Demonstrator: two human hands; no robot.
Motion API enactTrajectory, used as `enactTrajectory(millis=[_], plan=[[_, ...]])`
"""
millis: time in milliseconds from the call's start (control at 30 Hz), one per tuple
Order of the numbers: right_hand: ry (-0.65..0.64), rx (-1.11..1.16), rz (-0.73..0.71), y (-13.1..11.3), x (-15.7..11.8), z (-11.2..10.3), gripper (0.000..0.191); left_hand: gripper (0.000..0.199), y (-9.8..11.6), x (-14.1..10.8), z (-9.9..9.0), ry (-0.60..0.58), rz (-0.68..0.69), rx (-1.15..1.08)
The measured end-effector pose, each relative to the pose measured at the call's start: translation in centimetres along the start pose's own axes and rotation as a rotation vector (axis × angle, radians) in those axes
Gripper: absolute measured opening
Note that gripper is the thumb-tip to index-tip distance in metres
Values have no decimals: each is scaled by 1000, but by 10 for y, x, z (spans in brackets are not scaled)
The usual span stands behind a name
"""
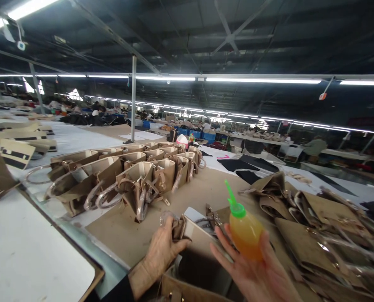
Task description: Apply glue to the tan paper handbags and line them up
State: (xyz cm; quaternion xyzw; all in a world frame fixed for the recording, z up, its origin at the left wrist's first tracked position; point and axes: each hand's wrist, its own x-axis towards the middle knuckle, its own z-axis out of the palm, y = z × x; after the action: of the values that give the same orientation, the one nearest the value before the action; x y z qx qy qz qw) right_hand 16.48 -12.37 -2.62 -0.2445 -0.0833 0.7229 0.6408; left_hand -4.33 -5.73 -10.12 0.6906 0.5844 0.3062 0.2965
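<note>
My left hand [161, 247] is closed on the upper side edge of a brown handbag [202, 264]. The bag stands open at the near edge, and its pale lining shows. In my right hand [246, 272] is a squeeze bottle [245, 233] of yellow-orange liquid, tilted, with a green cap and nozzle pointing up. The bottle rests between thumb and palm while several fingers stretch out beside it, above the bag. Part of the bag is hidden behind both hands.
Rows of upright brown handbags [138, 176] with plastic-wrapped handles stand ahead to the left. Flat, unshaped bags [312, 235] are piled at the right. Black fabric pieces [246, 165] lie farther back. A white board [32, 251] lies at the near left. A metal post [134, 100] rises beyond the bags.
</note>
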Motion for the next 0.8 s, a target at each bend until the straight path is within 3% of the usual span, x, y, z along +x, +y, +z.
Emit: enactTrajectory(millis=[100, 233, 300, 500, 633, 800], plan=[[-6, 11, 12, 2, 3, 0, 46, 26, 4, 2, 0, -32, -159, 97], [-26, 23, 54, 7, 4, 0, 48, 5, 2, -3, 4, -52, -148, 65], [-34, 27, 53, 9, 2, 2, 48, 11, -4, -6, 5, -32, -127, 15], [19, 44, -7, 10, -11, 10, 49, 27, -13, -15, -4, -97, 37, -603], [39, 96, -9, 1, -20, 6, 43, 34, 4, -23, -16, -92, 57, -756], [-11, 135, 11, -19, -41, -9, 46, 27, 50, -23, -36, -135, 187, -550]])
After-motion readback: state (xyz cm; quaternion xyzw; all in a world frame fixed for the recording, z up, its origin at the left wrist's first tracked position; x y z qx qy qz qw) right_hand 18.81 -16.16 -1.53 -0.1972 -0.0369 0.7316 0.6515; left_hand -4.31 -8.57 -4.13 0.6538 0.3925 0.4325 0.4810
